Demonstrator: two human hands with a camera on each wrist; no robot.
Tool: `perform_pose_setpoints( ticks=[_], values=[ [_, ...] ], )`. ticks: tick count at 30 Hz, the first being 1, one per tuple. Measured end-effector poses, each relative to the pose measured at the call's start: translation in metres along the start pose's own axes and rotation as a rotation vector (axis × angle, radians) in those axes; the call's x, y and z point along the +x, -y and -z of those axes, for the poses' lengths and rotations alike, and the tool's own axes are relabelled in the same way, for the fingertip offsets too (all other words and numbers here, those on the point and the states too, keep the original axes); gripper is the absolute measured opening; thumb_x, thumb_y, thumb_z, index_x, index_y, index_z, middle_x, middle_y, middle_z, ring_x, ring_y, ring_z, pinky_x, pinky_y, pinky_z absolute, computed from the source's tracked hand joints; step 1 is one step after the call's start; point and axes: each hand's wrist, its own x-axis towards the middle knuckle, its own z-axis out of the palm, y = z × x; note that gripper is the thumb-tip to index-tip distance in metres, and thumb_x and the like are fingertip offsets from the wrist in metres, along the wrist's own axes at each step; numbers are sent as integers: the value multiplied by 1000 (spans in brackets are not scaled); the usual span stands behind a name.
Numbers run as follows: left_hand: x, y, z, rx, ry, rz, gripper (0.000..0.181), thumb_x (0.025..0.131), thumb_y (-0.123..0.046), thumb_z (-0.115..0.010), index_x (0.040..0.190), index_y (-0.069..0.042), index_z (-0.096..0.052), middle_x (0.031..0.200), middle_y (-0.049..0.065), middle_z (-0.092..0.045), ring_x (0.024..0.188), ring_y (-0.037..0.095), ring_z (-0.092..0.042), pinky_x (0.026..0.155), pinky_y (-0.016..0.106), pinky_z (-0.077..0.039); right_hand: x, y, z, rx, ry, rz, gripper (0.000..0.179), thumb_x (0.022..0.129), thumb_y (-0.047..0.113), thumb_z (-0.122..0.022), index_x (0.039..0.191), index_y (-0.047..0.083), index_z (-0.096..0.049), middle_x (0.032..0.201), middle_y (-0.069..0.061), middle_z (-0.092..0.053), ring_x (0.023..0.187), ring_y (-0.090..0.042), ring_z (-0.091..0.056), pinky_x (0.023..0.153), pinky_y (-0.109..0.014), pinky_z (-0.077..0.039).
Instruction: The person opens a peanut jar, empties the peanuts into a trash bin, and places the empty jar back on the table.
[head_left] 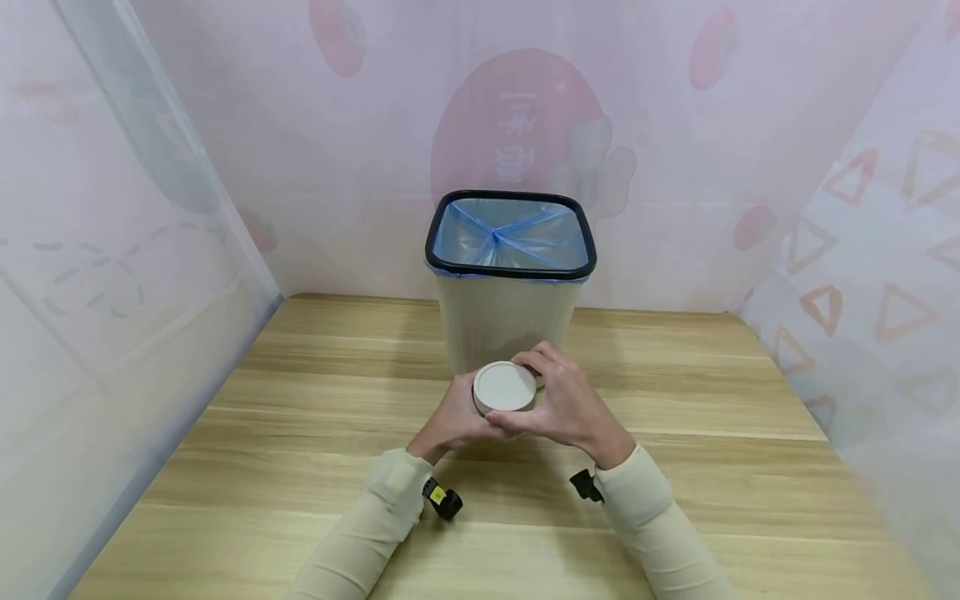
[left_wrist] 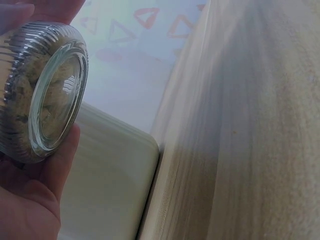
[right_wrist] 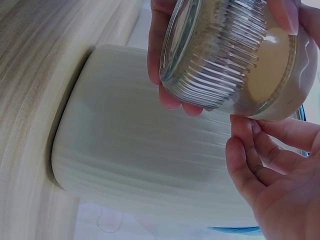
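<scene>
A ribbed glass jar (right_wrist: 215, 60) with a pale round lid (head_left: 505, 386) is held above the table, in front of the bin. Brownish lumps (left_wrist: 55, 95) show through its clear base in the left wrist view; their kind is hard to tell. My left hand (head_left: 457, 413) grips the glass body from the left and below. From the right, my right hand (head_left: 568, 404) holds the lid, its thumb on the near side and its fingers on the far side. The lid sits on the jar's mouth.
A cream waste bin (head_left: 498, 308) with a black rim (head_left: 517, 272) stands just beyond the hands, lined with a blue bag (head_left: 540, 237). The wooden table (head_left: 300, 467) is bordered by printed curtains (head_left: 360, 150) at the back and both sides.
</scene>
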Motion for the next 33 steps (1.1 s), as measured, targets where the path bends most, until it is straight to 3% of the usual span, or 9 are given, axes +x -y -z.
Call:
perform_pose_setpoints(
  ticks=[25,33],
  values=[
    [3,-2,-2,2,-4,-8,74,68,-16,-95,135,-2,-64,124,14,-74,112,22,-68,100,34,-56,1,-4,5,58,30,-25,66,70,49,-96,115,7,-73,104,-1,-66,92,-14,-63,78,-43,-61],
    [0,-1,-1,-18,2,14,73,67,-16,-96,132,-3,-66,122,12,-75,109,19,-68,97,31,-56,0,-5,3,54,32,-15,65,68,49,-97,113,8,-74,104,0,-66,93,-13,-62,78,-38,-59]
  ],
)
